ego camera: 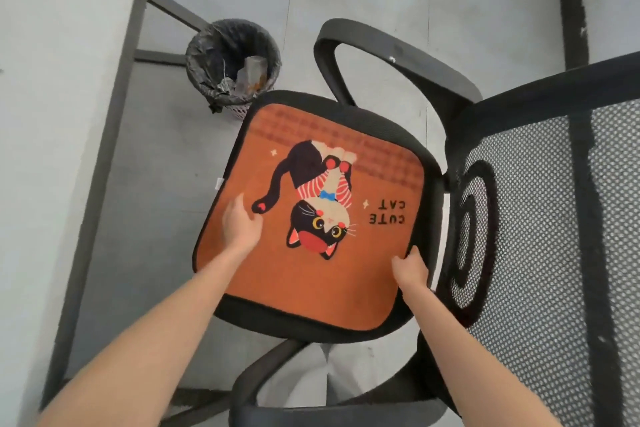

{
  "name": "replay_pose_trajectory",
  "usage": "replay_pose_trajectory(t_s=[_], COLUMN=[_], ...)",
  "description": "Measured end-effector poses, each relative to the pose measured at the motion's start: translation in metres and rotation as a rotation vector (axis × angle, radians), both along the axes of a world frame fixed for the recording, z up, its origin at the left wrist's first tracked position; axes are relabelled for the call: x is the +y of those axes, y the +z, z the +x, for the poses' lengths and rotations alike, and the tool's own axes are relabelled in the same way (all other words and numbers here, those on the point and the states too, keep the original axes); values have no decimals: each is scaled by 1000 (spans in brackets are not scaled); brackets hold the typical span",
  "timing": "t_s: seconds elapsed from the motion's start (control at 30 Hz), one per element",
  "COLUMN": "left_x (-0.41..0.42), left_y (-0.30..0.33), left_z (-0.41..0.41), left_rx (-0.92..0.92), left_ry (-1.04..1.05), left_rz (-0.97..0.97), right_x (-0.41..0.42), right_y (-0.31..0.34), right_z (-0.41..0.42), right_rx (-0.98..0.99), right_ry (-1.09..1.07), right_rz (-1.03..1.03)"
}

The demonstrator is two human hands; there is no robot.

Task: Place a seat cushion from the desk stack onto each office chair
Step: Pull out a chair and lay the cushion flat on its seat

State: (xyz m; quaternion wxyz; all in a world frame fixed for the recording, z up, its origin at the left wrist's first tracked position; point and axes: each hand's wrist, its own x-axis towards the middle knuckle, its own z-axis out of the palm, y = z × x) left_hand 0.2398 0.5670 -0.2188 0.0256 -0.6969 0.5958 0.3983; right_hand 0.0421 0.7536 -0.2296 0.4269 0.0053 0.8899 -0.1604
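A grey desk [38, 114] runs down the left, with a lined waste bin [232, 62] on the floor beside it. The left hand [240, 224] lies flat, fingers relaxed, on the orange cat-print seat cushion [311, 281], near its left edge. The cushion sits flat on the office chair [540, 253] seat. The right hand [412, 270] pinches the cushion's right edge beside the mesh backrest.
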Motion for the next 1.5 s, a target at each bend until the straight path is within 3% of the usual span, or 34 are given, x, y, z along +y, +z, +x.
replay_pose_trajectory(t_s=[0.17, 0.37, 0.47, 0.6, 0.8, 0.93, 1.03, 1.17, 1.3, 1.5], left_x=[-35, -33, -35, -11, 84, 136, 143, 113, 62, 10], left_y=[-35, -23, -12, 10, 21, 23, 19, 19, 2, -35], left_z=[16, 14, 19, 26, 30, 14, 14, 26, 44, 69], left_rx=[-140, -93, -10, 87, 201, 301, 266, 160, 69, -153], left_ry=[-12, 116, 127, 196, 514, 627, 488, 366, 282, 115], left_rz=[13, -174, -195, -220, 151, 431, 517, 244, -18, 79], right_x=[2, -8, -20, -53, -130, -160, -146, -84, -16, 23], right_y=[-26, -22, -3, 40, 89, 88, 69, 29, -9, -29], right_z=[13, 10, 0, -20, -49, -47, -39, -21, -2, 16], right_rx=[63, 192, 250, 490, 766, 779, 579, 332, 229, 112], right_ry=[-66, -166, -63, 202, 639, 813, 669, 478, 250, -66], right_rz=[36, 38, -15, -63, -271, -416, -417, -249, -35, 47])
